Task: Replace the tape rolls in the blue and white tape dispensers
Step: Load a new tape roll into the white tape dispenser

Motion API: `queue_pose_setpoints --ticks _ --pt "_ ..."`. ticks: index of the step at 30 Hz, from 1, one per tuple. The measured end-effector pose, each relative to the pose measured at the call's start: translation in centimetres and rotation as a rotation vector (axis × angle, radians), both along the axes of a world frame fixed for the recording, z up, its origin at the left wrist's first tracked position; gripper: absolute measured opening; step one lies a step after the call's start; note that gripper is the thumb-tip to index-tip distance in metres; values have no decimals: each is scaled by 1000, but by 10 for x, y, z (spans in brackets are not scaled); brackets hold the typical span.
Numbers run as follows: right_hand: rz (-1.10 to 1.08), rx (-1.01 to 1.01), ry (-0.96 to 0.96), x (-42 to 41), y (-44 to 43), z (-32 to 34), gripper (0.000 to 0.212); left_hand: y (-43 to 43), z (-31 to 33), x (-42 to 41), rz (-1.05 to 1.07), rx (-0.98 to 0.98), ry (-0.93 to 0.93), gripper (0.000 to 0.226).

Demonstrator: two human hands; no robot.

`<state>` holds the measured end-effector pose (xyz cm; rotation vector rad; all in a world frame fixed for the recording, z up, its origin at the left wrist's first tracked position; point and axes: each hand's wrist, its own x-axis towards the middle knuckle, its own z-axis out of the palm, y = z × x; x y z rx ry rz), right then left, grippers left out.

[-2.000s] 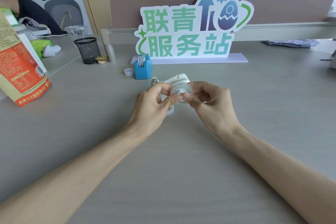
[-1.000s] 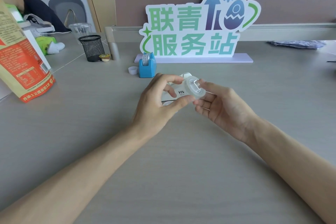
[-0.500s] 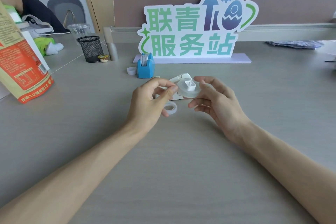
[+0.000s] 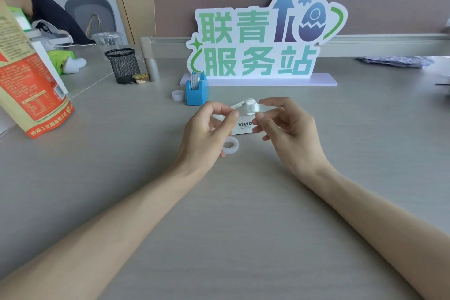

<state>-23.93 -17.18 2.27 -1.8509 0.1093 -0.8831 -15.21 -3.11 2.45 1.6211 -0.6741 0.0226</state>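
Blue dispenser [image 4: 197, 95] x1 (wht dispenser [image 4: 243, 127] x1)

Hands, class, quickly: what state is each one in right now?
Left hand: fingers pinch the left edge of the clear tape roll on its white hub.
Right hand: thumb and forefinger grip the same roll's right side.

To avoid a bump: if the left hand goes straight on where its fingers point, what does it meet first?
The left hand pinches the clear tape roll, so that comes first; just beyond are probably the fingertips of the right hand, though depth is unclear.
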Motion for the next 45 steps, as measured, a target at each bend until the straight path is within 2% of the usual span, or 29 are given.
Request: queue_pose_setpoints --ticks 4,7,12,21,27,45 --pt "-98 -156 -31 21 -9 -1 14 -12 8 15 230 91 -248 5" --pt "-160 -208 -41 36 -16 -2 13 -23 14 29 330 101 -359 6" --pt "-209 -269 -12 50 -28 -4 13 -40 7 37 360 143 -269 7" --pt "-222 -233 83 55 -32 -6 20 -47 -9 39 492 266 -466 6" --pt "-213 -197 105 54 -33 -6 23 -48 -10 40 498 308 -484 7" --pt "-205 -241 118 54 -31 -7 26 -47 -9 40 502 342 -390 5"
